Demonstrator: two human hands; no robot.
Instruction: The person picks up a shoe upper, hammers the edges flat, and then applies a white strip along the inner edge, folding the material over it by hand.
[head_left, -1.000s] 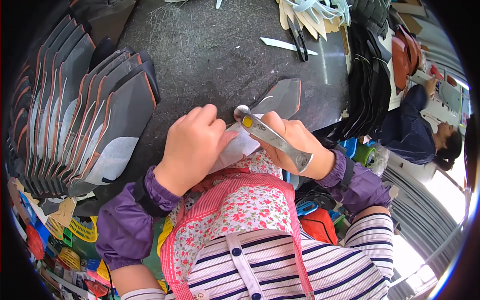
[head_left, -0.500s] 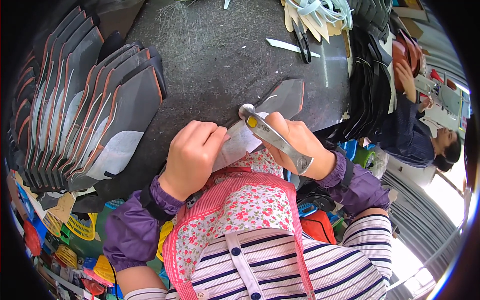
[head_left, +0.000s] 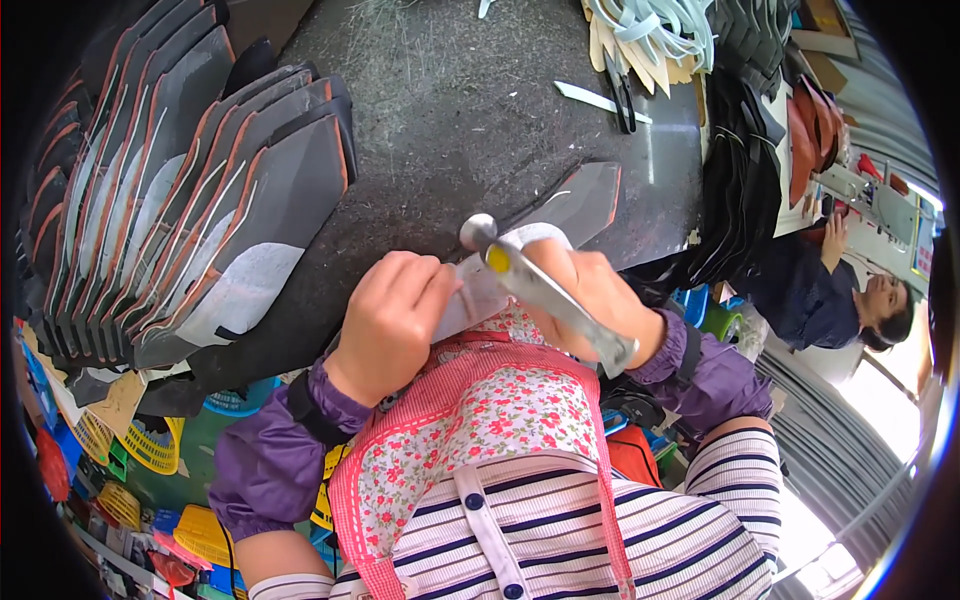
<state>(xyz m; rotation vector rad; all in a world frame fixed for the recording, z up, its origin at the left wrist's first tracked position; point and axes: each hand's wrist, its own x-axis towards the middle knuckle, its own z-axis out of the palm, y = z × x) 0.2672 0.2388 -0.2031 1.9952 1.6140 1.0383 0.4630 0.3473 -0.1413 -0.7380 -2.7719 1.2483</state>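
While the right hand (head_left: pixel 590 295) is curled round the hammer (head_left: pixel 560 300), the tool's round face toward the far left, the left hand (head_left: pixel 393 312), fingers bent together and thumb mostly hidden, pinches the left part of the grey piece (head_left: pixel 583 208), which lies along the table's (head_left: pixel 430 110) near edge, right of the stack (head_left: pixel 250 210) and nearer than the scissors (head_left: pixel 620 95)

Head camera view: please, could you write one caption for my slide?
Right hand holding a metal hammer, left hand touching a pale panel, stacked orange-edged panels to the left.
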